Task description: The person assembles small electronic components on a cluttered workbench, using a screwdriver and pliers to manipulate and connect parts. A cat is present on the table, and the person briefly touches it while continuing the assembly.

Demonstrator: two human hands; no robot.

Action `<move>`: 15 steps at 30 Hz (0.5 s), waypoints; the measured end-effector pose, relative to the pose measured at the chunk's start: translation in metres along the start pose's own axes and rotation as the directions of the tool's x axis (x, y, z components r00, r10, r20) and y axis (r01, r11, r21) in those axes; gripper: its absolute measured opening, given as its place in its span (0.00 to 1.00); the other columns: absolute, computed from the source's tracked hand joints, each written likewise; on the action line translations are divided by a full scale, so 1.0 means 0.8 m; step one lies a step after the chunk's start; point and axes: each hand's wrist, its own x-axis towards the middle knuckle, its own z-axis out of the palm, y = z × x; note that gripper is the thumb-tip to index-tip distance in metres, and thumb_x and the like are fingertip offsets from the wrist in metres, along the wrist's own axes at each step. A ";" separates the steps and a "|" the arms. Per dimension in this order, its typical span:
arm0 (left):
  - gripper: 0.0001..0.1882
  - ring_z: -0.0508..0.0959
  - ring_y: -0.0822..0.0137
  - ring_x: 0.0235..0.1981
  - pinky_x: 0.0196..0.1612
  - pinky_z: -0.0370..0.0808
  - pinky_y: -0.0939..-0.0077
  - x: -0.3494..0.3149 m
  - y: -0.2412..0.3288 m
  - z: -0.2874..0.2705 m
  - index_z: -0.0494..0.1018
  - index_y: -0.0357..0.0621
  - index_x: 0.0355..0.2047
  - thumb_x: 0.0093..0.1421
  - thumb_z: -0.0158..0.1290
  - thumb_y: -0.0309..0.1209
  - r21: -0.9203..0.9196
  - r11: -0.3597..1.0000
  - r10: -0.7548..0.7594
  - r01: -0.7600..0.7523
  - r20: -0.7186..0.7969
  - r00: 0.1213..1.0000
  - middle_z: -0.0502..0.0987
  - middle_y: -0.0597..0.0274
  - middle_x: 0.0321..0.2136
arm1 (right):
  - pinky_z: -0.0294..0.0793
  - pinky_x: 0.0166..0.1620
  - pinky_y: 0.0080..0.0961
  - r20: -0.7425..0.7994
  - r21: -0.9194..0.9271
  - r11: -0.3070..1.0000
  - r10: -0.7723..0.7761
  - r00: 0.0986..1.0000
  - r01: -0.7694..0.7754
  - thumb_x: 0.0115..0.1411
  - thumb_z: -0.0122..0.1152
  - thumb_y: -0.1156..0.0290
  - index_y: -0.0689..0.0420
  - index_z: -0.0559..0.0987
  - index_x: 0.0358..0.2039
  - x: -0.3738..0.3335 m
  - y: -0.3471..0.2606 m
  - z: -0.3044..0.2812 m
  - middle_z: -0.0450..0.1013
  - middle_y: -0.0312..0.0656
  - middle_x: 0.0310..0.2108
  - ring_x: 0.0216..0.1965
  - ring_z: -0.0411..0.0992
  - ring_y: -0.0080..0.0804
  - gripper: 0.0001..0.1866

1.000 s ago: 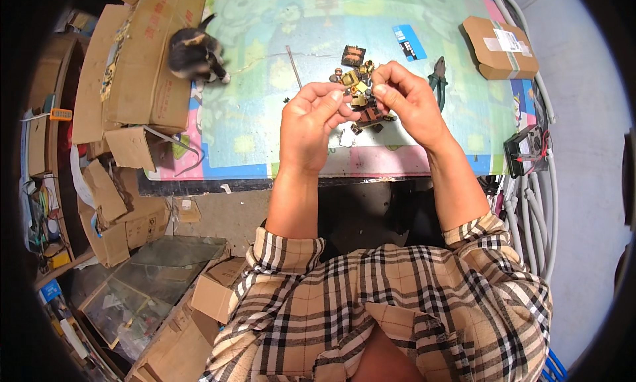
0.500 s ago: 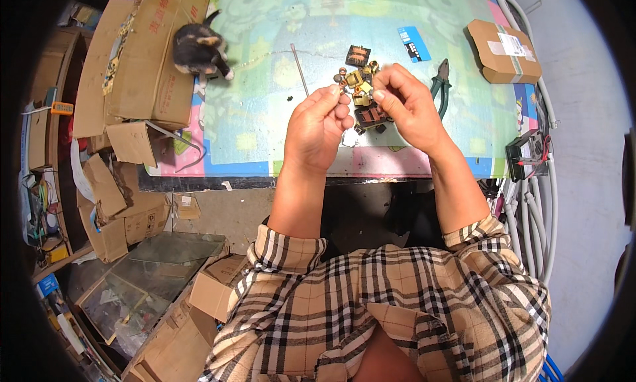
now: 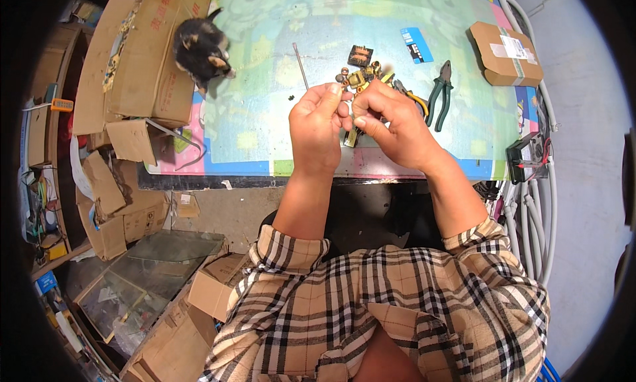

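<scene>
My left hand (image 3: 319, 127) is raised over the near part of the table, its thumb and fingers pinched together. Close beside it, my right hand (image 3: 397, 122) is also closed, thumb against the bent forefinger. What either pinch holds is too small or hidden to make out. Just beyond the fingers lies a heap of small coils and transformers (image 3: 361, 79), yellow and copper-coloured, partly covered by my right hand. A black-and-copper transformer (image 3: 360, 55) lies at its far end. Yellow-and-black handled pliers (image 3: 417, 100) show beside my right hand, with dark green pliers (image 3: 440, 97) to their right.
A thin screwdriver-like rod (image 3: 300, 65) lies left of the heap. Farther right are a blue card (image 3: 416, 46) and a small cardboard box (image 3: 505, 53). A cat (image 3: 201, 51) stands beside a large carton (image 3: 149, 57) at left. A black meter-like device (image 3: 525, 158) sits at the right edge.
My right hand has moved left and nearer me, closer to my left hand, uncovering the yellow-and-black pliers. The cat has lowered its head toward the table.
</scene>
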 end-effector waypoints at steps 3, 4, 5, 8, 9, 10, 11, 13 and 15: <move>0.10 0.68 0.75 0.21 0.23 0.68 0.83 0.000 0.003 0.001 0.69 0.28 0.38 0.64 0.48 0.27 -0.020 1.000 -0.022 0.022 -0.004 1.000 0.73 0.56 0.28 | 0.70 0.32 0.32 0.010 -0.062 0.998 0.008 1.000 -0.008 0.54 0.60 0.77 0.58 0.74 0.31 -0.003 0.003 0.008 0.67 0.43 0.30 0.29 0.69 0.42 0.05; 0.10 0.68 0.76 0.21 0.23 0.68 0.83 0.000 0.004 0.002 0.69 0.28 0.38 0.64 0.48 0.26 -0.023 0.999 -0.027 0.027 -0.019 0.999 0.73 0.56 0.28 | 0.70 0.32 0.33 0.007 -0.053 0.999 -0.008 1.000 0.008 0.54 0.60 0.77 0.58 0.74 0.31 -0.004 0.003 0.010 0.67 0.43 0.30 0.29 0.69 0.42 0.05; 0.10 0.68 0.76 0.20 0.23 0.68 0.84 0.000 0.005 0.002 0.69 0.28 0.39 0.63 0.48 0.26 -0.026 0.999 -0.033 0.032 -0.033 0.999 0.73 0.57 0.28 | 0.70 0.32 0.33 0.005 -0.045 0.999 -0.023 1.000 0.024 0.53 0.61 0.77 0.57 0.74 0.31 -0.004 0.004 0.013 0.67 0.43 0.30 0.30 0.70 0.43 0.05; 0.10 0.69 0.77 0.21 0.24 0.68 0.87 0.003 0.003 -0.010 0.69 0.29 0.41 0.63 0.49 0.25 -0.027 0.998 -0.060 0.060 0.019 0.998 0.76 0.53 0.32 | 0.71 0.33 0.34 0.015 -0.034 0.997 -0.071 0.997 0.071 0.53 0.61 0.77 0.57 0.74 0.32 -0.003 0.004 0.014 0.68 0.43 0.31 0.30 0.70 0.43 0.06; 0.10 0.69 0.77 0.22 0.25 0.68 0.87 0.002 0.005 -0.009 0.69 0.29 0.41 0.63 0.50 0.25 0.011 0.999 -0.041 0.041 0.003 0.999 0.76 0.53 0.33 | 0.71 0.33 0.35 0.020 -0.032 0.996 -0.085 0.996 0.086 0.53 0.62 0.77 0.57 0.74 0.32 -0.003 0.004 0.013 0.68 0.43 0.32 0.30 0.70 0.43 0.06; 0.10 0.69 0.77 0.22 0.26 0.68 0.87 0.001 0.007 -0.006 0.69 0.29 0.41 0.63 0.50 0.25 0.050 0.999 -0.021 0.022 -0.012 1.000 0.76 0.52 0.33 | 0.71 0.32 0.34 0.025 -0.038 0.995 -0.089 0.996 0.090 0.53 0.62 0.76 0.58 0.75 0.31 -0.002 0.004 0.013 0.69 0.43 0.31 0.30 0.70 0.43 0.06; 0.10 0.69 0.77 0.23 0.26 0.68 0.87 0.000 0.008 -0.005 0.69 0.30 0.41 0.62 0.51 0.25 0.089 0.996 -0.002 0.004 -0.026 1.000 0.76 0.52 0.34 | 0.70 0.32 0.33 0.029 -0.043 0.995 -0.092 0.995 0.093 0.53 0.62 0.75 0.58 0.75 0.31 -0.003 0.004 0.012 0.69 0.43 0.31 0.29 0.70 0.42 0.06; 0.10 0.69 0.79 0.25 0.27 0.66 0.87 0.001 0.008 -0.004 0.70 0.32 0.40 0.61 0.53 0.26 0.121 0.993 0.018 -0.011 -0.049 0.999 0.77 0.57 0.32 | 0.69 0.31 0.31 0.036 -0.023 0.998 -0.062 0.997 0.063 0.53 0.63 0.74 0.59 0.75 0.30 -0.002 0.004 0.007 0.69 0.42 0.29 0.27 0.69 0.39 0.05; 0.10 0.69 0.79 0.25 0.29 0.67 0.86 0.000 0.008 -0.004 0.70 0.32 0.40 0.60 0.53 0.26 0.147 0.989 0.028 -0.019 -0.056 0.998 0.77 0.57 0.33 | 0.68 0.29 0.28 0.038 0.025 1.000 0.008 0.999 -0.009 0.54 0.63 0.73 0.61 0.76 0.28 0.000 0.007 -0.002 0.70 0.41 0.27 0.26 0.69 0.35 0.05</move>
